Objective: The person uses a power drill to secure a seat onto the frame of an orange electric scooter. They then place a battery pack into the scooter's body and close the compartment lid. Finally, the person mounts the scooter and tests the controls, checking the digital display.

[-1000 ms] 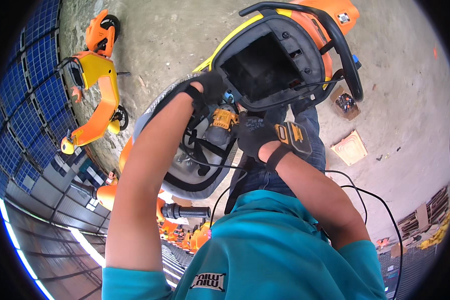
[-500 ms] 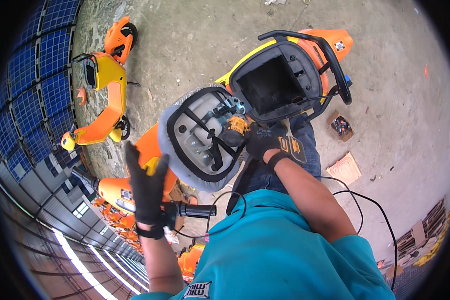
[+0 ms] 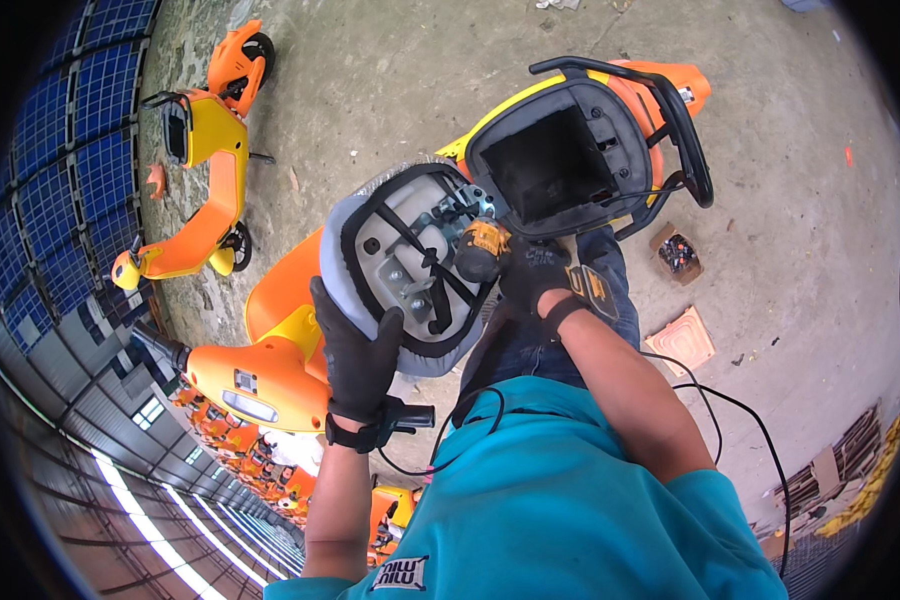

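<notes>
In my black-gloved right hand point(image 3: 528, 278) is a yellow and black cordless drill point(image 3: 483, 246), gripped by its handle. Its front end is close to the metal hinge bracket point(image 3: 486, 203) at the seat's edge; whether a bit touches a fastener cannot be made out. The scooter seat point(image 3: 338, 252) is tipped up, showing its pale underside with black straps and bolts. My left hand point(image 3: 358, 362), also gloved, lies against the seat's lower left edge with fingers stretched and thumb apart. Beside the seat is the scooter's open storage compartment point(image 3: 490, 140), dark inside.
A black rear rail point(image 3: 685, 140) curves around the scooter's tail. On the floor are a small box of parts point(image 3: 676, 254) and an orange tray-like piece point(image 3: 682, 340). Another orange and yellow scooter point(image 3: 228, 185) stands at left. A black cable point(image 3: 760, 425) hangs beside my right side.
My left hand has come in from the left, away from the seat, to its edge. My right hand keeps the drill near the hinge. The view has shifted slightly.
</notes>
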{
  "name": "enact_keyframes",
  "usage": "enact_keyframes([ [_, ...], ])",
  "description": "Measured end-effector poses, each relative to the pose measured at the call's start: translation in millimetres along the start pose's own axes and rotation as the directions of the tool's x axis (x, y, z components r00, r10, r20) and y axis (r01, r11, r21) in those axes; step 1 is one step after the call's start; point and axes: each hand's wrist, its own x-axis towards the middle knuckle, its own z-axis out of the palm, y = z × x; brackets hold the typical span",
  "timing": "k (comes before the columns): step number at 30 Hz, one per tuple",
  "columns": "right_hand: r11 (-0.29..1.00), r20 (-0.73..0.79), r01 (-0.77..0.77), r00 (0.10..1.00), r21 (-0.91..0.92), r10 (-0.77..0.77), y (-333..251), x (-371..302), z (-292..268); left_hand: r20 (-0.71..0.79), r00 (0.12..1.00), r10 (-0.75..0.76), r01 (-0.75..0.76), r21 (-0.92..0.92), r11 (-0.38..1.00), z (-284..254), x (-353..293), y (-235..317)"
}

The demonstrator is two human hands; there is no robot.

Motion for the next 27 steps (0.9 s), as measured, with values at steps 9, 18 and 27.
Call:
enact_keyframes([
  [9,0.999,-0.046,-0.042,0.998,0.011,0.042,-1,2,7,-0.009,1.000,0.023,-0.023,0.011,1.000,3,0,-5],
  [18,0.999,0.065,-0.040,0.997,-0.035,0.042,0,3,-6,-0.007,1.000,-0.004,0.004,0.019,1.000,2,-1,-4],
  [27,0.999,0.031,-0.010,0.999,-0.040,0.011,-2,3,-13,-0.005,1.000,-0.016,0.016,-0.001,1.000,4,0,-1],
])
